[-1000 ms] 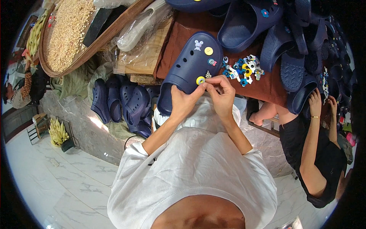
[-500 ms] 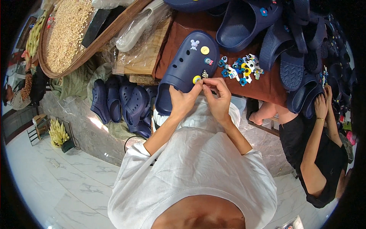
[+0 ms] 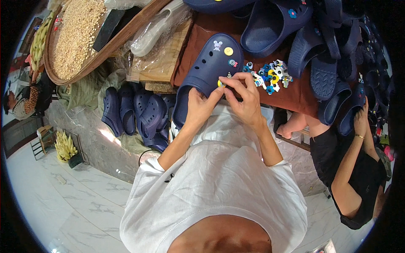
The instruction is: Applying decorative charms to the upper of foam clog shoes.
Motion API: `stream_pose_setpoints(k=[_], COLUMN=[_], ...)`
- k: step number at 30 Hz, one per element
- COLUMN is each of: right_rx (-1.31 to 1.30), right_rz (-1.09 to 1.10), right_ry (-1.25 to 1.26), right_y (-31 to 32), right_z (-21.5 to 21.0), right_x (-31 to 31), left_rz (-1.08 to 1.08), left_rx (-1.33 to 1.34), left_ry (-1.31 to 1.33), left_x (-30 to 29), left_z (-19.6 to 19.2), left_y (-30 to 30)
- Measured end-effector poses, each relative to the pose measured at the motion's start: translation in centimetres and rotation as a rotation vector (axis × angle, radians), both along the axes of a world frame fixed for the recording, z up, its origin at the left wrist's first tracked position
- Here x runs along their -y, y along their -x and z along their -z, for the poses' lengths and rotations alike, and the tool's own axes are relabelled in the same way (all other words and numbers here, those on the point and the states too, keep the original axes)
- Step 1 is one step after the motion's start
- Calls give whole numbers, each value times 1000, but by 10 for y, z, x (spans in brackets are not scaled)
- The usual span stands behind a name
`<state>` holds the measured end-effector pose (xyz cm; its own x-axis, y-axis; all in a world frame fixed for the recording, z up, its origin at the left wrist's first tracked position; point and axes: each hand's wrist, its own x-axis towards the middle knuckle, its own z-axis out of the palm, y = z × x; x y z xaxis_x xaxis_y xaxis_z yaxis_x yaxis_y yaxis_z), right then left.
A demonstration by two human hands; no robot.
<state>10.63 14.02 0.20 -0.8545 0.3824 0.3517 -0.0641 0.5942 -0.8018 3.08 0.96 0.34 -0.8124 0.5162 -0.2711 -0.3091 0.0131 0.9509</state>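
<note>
A navy clog [image 3: 202, 80] leans with its toe on the brown cloth and its heel toward me. My left hand [image 3: 200, 106] grips its near side, fingers inside the opening and thumb on top. Beside that thumb, the fingertips of my right hand [image 3: 248, 104] close on a yellow round charm [image 3: 220, 84] at the clog's edge. A purple mouse-like charm [image 3: 217, 45], a yellow button charm [image 3: 228, 51] and a candy-shaped charm [image 3: 232, 63] sit on the upper. Another small charm is mostly covered by my right fingers.
Loose charms [image 3: 272, 76] lie heaped on the brown cloth [image 3: 295, 99]. More navy clogs [image 3: 263, 29] crowd the far right; several others [image 3: 145, 111] hang at left. A wrapped white clog [image 3: 156, 31] and a grain tray [image 3: 50, 69] stand left. A co-worker's hand [image 3: 360, 120] holds a clog.
My right hand has shifted slightly right, its index finger now reaching over the small charm above the yellow one. The clog stays in my left hand. The co-worker's clog has tilted.
</note>
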Motion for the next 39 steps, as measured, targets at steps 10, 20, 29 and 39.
stream_pose_setpoints(k=[10, 20, 29, 39], right_rx=[70, 97, 158, 336], right_rz=[-38, 13, 392, 353], right_ry=[29, 179, -243, -434], right_y=[7, 1, -12, 10], right_z=[1, -4, 21, 21], right_x=[-9, -11, -45, -55], left_rz=[16, 21, -39, 58], left_rx=[346, 315, 278, 164], left_ry=[-168, -175, -104, -38], left_x=[4, 1, 2, 3], left_z=[0, -6, 0, -10], left_y=[7, 8, 6, 7])
